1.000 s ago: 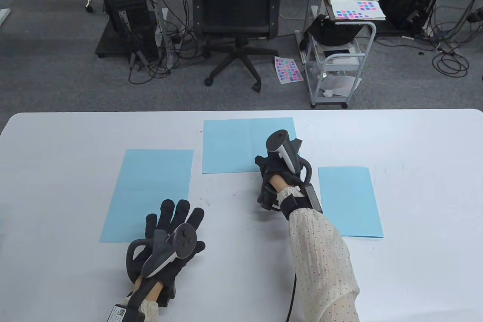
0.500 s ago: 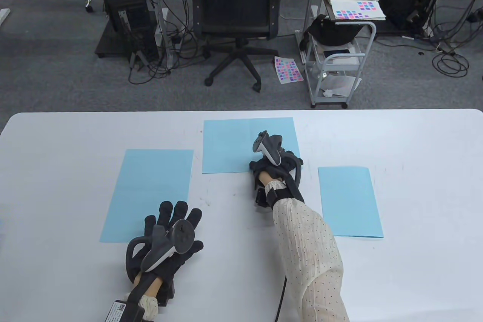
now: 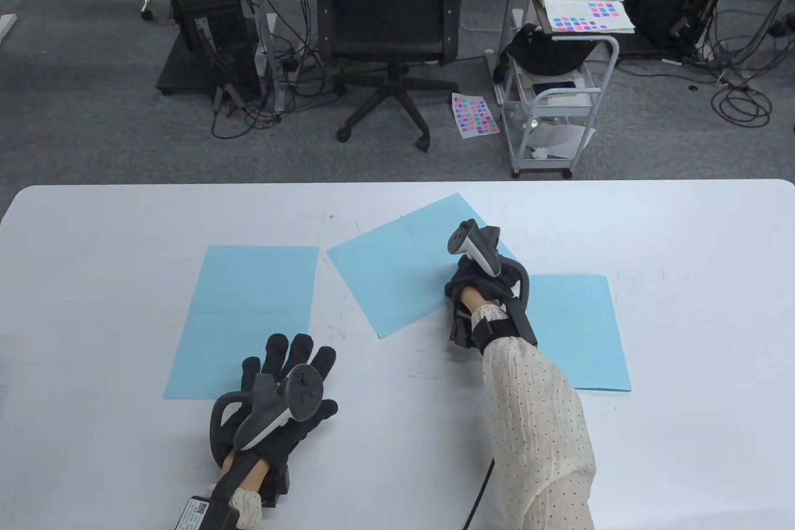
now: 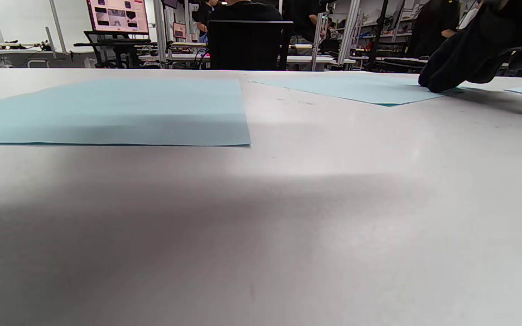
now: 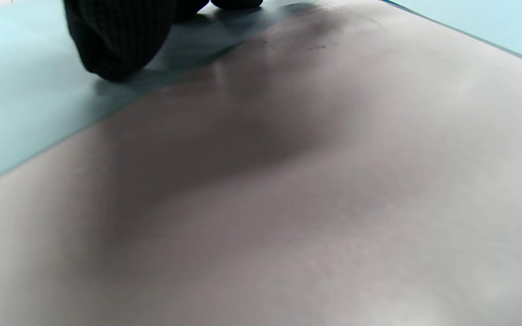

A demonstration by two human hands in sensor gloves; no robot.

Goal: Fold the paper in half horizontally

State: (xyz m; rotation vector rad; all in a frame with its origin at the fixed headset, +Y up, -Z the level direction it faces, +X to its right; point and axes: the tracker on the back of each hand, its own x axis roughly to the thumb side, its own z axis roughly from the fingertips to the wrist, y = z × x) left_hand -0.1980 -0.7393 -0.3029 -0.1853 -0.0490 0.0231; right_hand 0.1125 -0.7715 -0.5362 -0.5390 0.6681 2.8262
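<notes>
Three light blue sheets lie on the white table [image 3: 397, 449]. The middle paper [image 3: 391, 272] lies askew, one corner pointing away from me. My right hand [image 3: 477, 281] presses its fingertips [image 4: 428, 83] down on that sheet's right part. The left wrist view shows them flat on the paper [image 4: 356, 88], not pinching it. One gloved fingertip [image 5: 116, 40] rests on the sheet [image 5: 16, 108] in the right wrist view. My left hand [image 3: 287, 378] lies flat with fingers spread, fingertips on the near right corner of the left paper [image 3: 248, 306].
A narrower blue sheet [image 3: 581, 331] lies to the right, its left edge under my right forearm. An office chair [image 3: 388, 27], a wire cart [image 3: 553, 95] and cables stand on the floor beyond the table's far edge.
My right hand has turned the middle paper from square to the table edge to askew, and slid it a little nearer and to the right. My left hand has stayed put.
</notes>
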